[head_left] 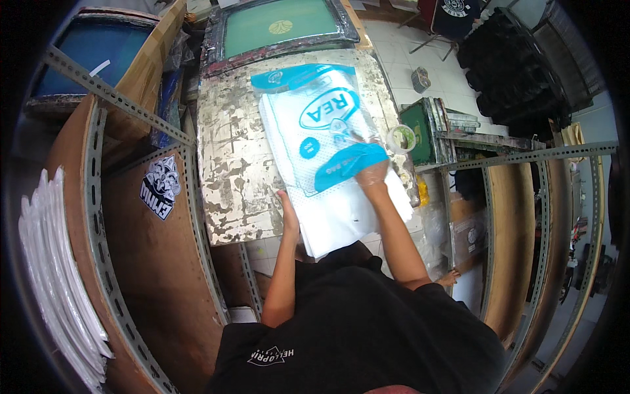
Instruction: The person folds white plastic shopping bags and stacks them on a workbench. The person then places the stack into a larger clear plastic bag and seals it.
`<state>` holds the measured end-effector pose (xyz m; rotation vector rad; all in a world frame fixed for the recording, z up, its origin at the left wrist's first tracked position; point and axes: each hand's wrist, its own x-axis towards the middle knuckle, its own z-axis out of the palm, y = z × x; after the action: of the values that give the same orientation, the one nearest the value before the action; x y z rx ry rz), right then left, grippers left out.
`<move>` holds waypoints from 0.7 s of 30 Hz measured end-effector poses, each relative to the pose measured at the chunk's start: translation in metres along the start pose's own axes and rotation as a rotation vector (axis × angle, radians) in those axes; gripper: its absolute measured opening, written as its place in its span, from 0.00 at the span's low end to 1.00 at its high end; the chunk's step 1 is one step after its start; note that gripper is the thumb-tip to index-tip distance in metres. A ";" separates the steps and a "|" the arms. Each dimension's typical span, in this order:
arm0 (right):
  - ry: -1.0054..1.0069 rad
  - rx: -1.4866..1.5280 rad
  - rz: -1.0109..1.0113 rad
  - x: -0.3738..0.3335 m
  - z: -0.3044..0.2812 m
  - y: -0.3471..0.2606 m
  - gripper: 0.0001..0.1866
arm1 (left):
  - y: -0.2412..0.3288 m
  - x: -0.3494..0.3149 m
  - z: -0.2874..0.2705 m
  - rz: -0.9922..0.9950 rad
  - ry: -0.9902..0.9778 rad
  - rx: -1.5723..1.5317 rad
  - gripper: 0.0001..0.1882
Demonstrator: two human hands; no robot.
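Note:
A clear plastic package with blue print lies slanted on the paint-stained table. From its near end sticks out a thick stack of white sheets, reaching past the table's front edge. My left hand grips the stack's left edge, thumb on top and the other fingers hidden beneath. My right hand is at the package's right side, partly under its clear film and blue print. Its fingers seem bent around the package's side, though the print covers some of them. A roll of clear tape rests just beyond that hand.
The table has a green framed printing screen at its far end. Metal-framed shelves flank me, with white plastic-wrapped packs at left. Stacked screens stand at right. Another person's hand shows beyond my right elbow.

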<state>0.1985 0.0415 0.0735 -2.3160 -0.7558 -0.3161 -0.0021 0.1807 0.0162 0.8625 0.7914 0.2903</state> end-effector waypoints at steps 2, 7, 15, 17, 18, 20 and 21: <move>0.033 -0.235 -0.005 -0.014 0.002 0.038 0.13 | 0.015 -0.006 0.009 0.045 0.033 0.321 0.41; -0.160 -0.105 -0.105 -0.044 -0.012 0.014 0.28 | 0.018 0.000 0.008 0.220 0.210 0.756 0.27; -0.659 -0.114 -0.244 -0.067 -0.010 0.032 0.19 | 0.032 0.021 0.011 0.144 0.177 0.701 0.40; -1.122 0.353 -0.052 -0.031 -0.080 -0.019 0.17 | 0.040 0.039 -0.003 0.085 0.249 0.787 0.51; -1.329 0.576 0.058 -0.014 -0.105 -0.028 0.17 | 0.038 0.055 -0.007 0.089 0.232 0.812 0.51; -0.624 0.461 0.354 -0.010 -0.090 0.020 0.22 | 0.039 0.077 -0.008 0.092 0.205 0.853 0.51; -0.351 0.076 0.301 0.001 -0.077 0.036 0.25 | 0.049 0.079 -0.002 0.038 0.158 0.864 0.47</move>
<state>0.2191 -0.0311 0.1117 -2.3969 -0.5564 0.2557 0.0545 0.2546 0.0138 1.6797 1.0659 0.0336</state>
